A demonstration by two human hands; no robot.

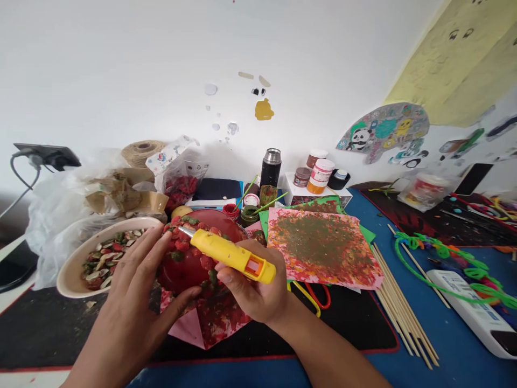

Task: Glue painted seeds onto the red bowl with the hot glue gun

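My right hand (258, 280) is closed around a yellow glue gun (226, 252), its metal nozzle pointing left. The tip is at red and green painted shell-like pieces (181, 245) along the rim of a shiny red round dish (181, 272). My left hand (135, 299) reaches in beside the dish's left edge, fingers stretched and thumb apart; whether its fingertips touch the rim is hard to tell. Under the dish lies paint-smeared pink paper (218, 323). Left of it, a cream bowl (67, 277) contains many painted shell pieces (107, 261).
Paint-covered sheets (323, 245) lie right of the dish, with wooden sticks (399, 302) beyond. Open paint jars (251, 203) and a black thermos (270, 170) stand behind. At left are plastic bags (56, 199) and twine (141, 153); at right, a white device (468, 307).
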